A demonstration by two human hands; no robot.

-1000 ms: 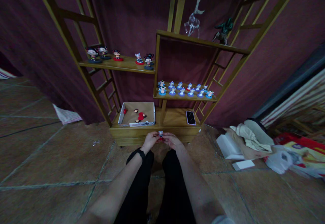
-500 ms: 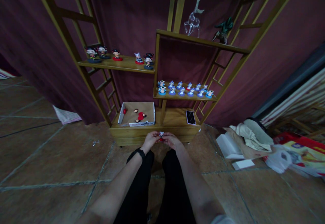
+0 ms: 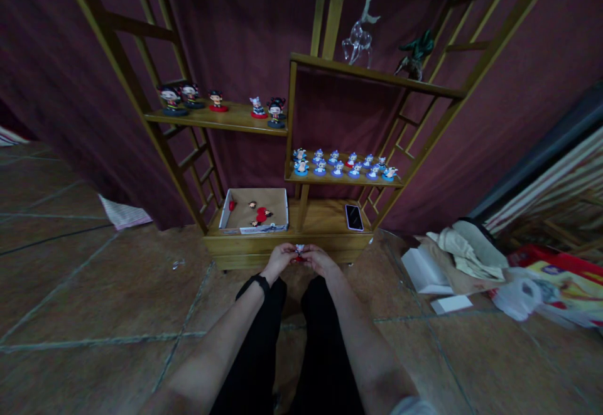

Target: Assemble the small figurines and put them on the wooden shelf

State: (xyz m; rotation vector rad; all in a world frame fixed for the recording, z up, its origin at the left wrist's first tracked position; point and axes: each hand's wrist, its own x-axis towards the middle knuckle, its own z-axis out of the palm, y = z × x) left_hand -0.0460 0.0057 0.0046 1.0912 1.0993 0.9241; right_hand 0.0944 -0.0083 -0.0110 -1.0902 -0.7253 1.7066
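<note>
Between my two hands is a small figurine (image 3: 299,250) with a pale, eared head and a red base, held upright in front of the cabinet. My left hand (image 3: 281,258) pinches it from the left, and my right hand (image 3: 317,258) from the right; fingers partly cover its body and base. Just beyond, a shallow cardboard box (image 3: 230,219) holds several loose figurine pieces and a red disc (image 3: 261,215). A similar pale figurine on a red base (image 3: 257,107) stands on the upper left shelf (image 3: 235,123), among dark-haired figurines (image 3: 276,112).
Two rows of small blue and white figurines (image 3: 337,169) line the right shelf. A phone (image 3: 353,217) lies below them. Above stand a clear deer ornament (image 3: 358,43) and a dark green statue (image 3: 417,54). White boxes (image 3: 426,270) and bags (image 3: 516,296) lie on the floor at right.
</note>
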